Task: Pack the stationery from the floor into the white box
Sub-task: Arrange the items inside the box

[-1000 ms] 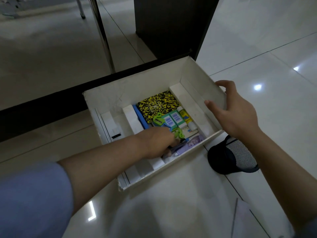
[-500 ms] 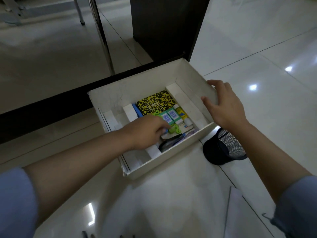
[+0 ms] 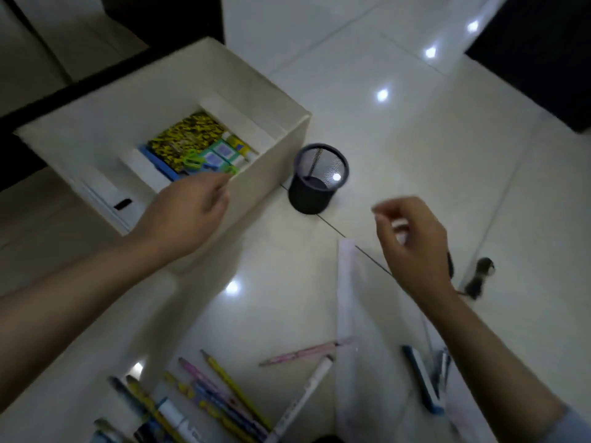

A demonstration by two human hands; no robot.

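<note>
The white box (image 3: 275, 148) stands on the floor at upper left. Inside lie a yellow-and-black notebook (image 3: 185, 134), green scissors (image 3: 193, 159), small green packets (image 3: 220, 155) and a blue item (image 3: 160, 166). My left hand (image 3: 185, 212) hovers over the box's near rim, fingers loosely bent, holding nothing. My right hand (image 3: 412, 247) hangs above the floor to the right of the box, fingers loosely curled and empty. Several pens and pencils (image 3: 204, 394) lie on the floor at the bottom, with a pink pen (image 3: 303, 351) and a white marker (image 3: 303, 394) beside them.
A black mesh pen cup (image 3: 316, 180) stands just right of the box. A clear plastic sleeve (image 3: 355, 330) lies on the floor under my right arm, with a blue pen (image 3: 422, 378) by it. Dark binder clips (image 3: 479, 276) lie at right. Dark furniture stands at the far edges.
My left hand has come up out of the box to its near rim. My right hand has let go of the box's right wall and moved right and nearer. The view tilted down.
</note>
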